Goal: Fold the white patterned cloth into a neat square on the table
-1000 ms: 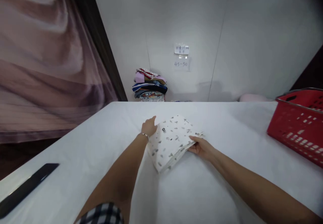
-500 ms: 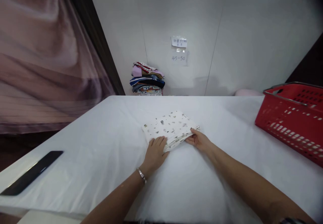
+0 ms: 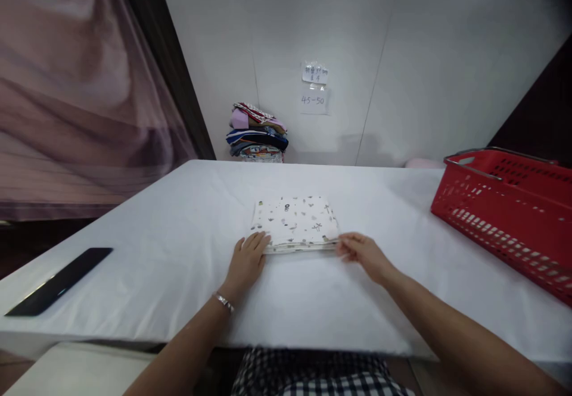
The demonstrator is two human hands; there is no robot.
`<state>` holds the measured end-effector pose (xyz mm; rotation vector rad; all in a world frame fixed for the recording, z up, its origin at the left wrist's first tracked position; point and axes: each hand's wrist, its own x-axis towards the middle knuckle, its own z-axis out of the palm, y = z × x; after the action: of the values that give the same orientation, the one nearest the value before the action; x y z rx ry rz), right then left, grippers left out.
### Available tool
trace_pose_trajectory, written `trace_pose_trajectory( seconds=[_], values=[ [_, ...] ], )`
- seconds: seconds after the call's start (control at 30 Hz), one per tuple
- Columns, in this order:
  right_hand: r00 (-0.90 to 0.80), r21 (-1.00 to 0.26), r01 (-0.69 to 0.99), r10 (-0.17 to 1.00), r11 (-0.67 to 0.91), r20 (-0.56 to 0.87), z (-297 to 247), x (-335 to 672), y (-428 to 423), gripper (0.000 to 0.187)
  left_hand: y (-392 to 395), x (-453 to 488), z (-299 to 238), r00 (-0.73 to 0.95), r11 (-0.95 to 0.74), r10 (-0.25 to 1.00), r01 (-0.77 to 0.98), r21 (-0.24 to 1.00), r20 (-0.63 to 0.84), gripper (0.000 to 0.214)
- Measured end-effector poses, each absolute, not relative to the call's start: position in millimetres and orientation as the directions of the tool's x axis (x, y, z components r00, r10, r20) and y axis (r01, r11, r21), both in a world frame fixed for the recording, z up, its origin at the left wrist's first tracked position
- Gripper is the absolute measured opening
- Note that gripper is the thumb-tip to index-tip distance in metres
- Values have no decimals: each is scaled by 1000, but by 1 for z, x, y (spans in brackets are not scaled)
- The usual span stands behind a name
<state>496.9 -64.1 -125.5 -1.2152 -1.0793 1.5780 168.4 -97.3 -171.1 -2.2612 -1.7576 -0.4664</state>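
A folded white cloth with small dark prints (image 3: 295, 222) lies flat in the middle of the white table (image 3: 179, 253). My left hand (image 3: 247, 261) rests on the table with its fingers stretched out, fingertips touching the cloth's near left corner. My right hand (image 3: 364, 253) lies at the near right corner, fingers loosely extended against the cloth's edge. A bracelet shows on my left wrist. Neither hand lifts the cloth.
A red plastic basket (image 3: 504, 205) stands at the table's right side. A long flat black object (image 3: 58, 281) lies near the left front edge. A pile of folded clothes (image 3: 258, 132) sits behind the table by the wall. A pink curtain (image 3: 75, 92) hangs at left.
The cloth has been turned square to me and laid flat. My left hand came from its far left corner to its near left corner; my right hand let go of the edge.
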Motion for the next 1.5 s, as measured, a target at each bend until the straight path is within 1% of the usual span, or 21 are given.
trace_pose_trajectory(
  seconds=[0.03, 0.07, 0.1, 0.17, 0.23, 0.33, 0.47, 0.57, 0.63, 0.7, 0.77, 0.8, 0.87, 0.93, 1.0, 1.1, 1.17, 1.23, 1.33, 1.43, 1.5],
  values=[
    [-59, -977, -56, 978, -205, -201, -122, 502, -49, 23, -98, 171, -172, 189, -219, 897, 975, 30, 400, 50],
    [18, -983, 22, 983, -184, -184, -120, 506, -33, 22, -97, 173, -172, 158, -195, 900, 980, 51, 406, 51],
    [64, -971, 120, 978, -204, -198, -118, 508, -17, 22, -97, 176, -172, 133, -175, 903, 982, 67, 409, 52],
    [51, -908, 273, 947, -318, -317, -117, 505, 7, 20, -94, 179, -171, 108, -154, 907, 985, 82, 406, 54],
    [9, -866, 337, 921, -370, -390, -117, 496, 23, 19, -92, 180, -170, 112, -155, 915, 984, 82, 387, 53],
    [-19, -850, 377, 914, -368, -405, -118, 477, 31, 18, -88, 177, -168, 133, -166, 925, 984, 65, 356, 51],
    [-65, -833, 423, 905, -357, -421, -120, 460, 23, 20, -82, 158, -161, 122, -144, 923, 989, 34, 366, 49],
    [-169, -865, 384, 896, -323, -410, -129, 460, 7, 24, -81, 142, -156, 16, -40, 942, 997, 64, 337, 48],
    [-191, -907, 263, 904, -329, -383, -137, 467, -1, 26, -82, 141, -153, -60, 31, 952, 995, 99, 299, 50],
    [-145, -927, 128, 918, -353, -369, -145, 476, -5, 21, -85, 151, -149, -93, 55, 951, 989, 136, 295, 54],
    [-87, -930, 55, 926, -363, -366, -152, 485, -4, 13, -88, 174, -144, -75, 10, 941, 981, 192, 331, 52],
    [-72, -935, 38, 932, -353, -355, -154, 488, -1, 11, -89, 189, -141, -37, -48, 936, 972, 228, 351, 48],
    [-59, -947, 10, 945, -322, -322, -157, 490, 5, 8, -90, 225, -136, 17, -142, 928, 939, 312, 373, 31],
    [-52, -960, -15, 959, -281, -280, -160, 487, 9, 7, -89, 261, -133, 90, -222, 934, 905, 362, 346, 20],
    [-56, -969, -34, 969, -243, -241, -165, 483, 9, 8, -84, 292, -132, 109, -234, 941, 895, 379, 322, 17],
    [-88, -987, -35, 984, -159, -156, -173, 480, 1, 14, -74, 319, -132, 59, -152, 968, 913, 379, 246, 23],
    [-154, -997, 12, 985, -74, -75, -179, 481, -5, 18, -69, 327, -133, 7, -77, 983, 923, 376, 185, 28],
    [-235, -997, 72, 972, -6, -23, -183, 483, -8, 18, -66, 330, -135, -33, -25, 989, 923, 383, 145, 28],
    [-297, -995, 98, 955, 18, -12, -187, 484, -5, 16, -64, 328, -136, -65, 9, 992, 895, 445, 111, 23],
    [-300, -995, 94, 954, 21, -8, -188, 482, 0, 17, -64, 326, -137, -73, 13, 993, 851, 525, 93, 21],
    [-305, -995, 98, 952, 9, -22, -186, 480, 1, 18, -64, 325, -137, -67, -1, 992, 836, 548, 103, 20]
  ],
)
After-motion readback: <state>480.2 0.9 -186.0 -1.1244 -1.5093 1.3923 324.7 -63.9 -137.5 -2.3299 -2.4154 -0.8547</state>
